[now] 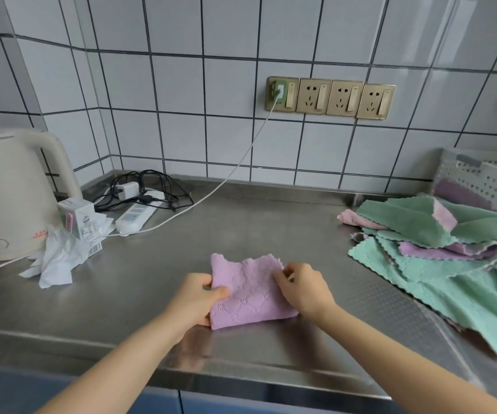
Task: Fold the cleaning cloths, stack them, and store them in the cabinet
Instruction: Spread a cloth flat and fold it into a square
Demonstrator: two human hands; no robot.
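Your left hand [195, 297] and right hand [302, 289] pinched the folded purple cloth [248, 292] (fingers [280, 276] curled on its edges) on the desk [241, 228].

L grip [198, 297], R grip [302, 289] pinching

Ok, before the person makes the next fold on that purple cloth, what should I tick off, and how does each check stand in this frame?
1. Left hand has a grip on the purple cloth: ok, thumb on top at its left edge.
2. Right hand has a grip on it: ok, fingers pinch the right edge.
3. Cloth lies flat on the steel counter: ok.
4. Layers line up: not ok, the far scalloped edge is uneven.
5. Unfolded cloths lie apart from the fold area: ok, heaped to the right.
6. Cabinet ready for storing: cannot tell, only its top edge shows.
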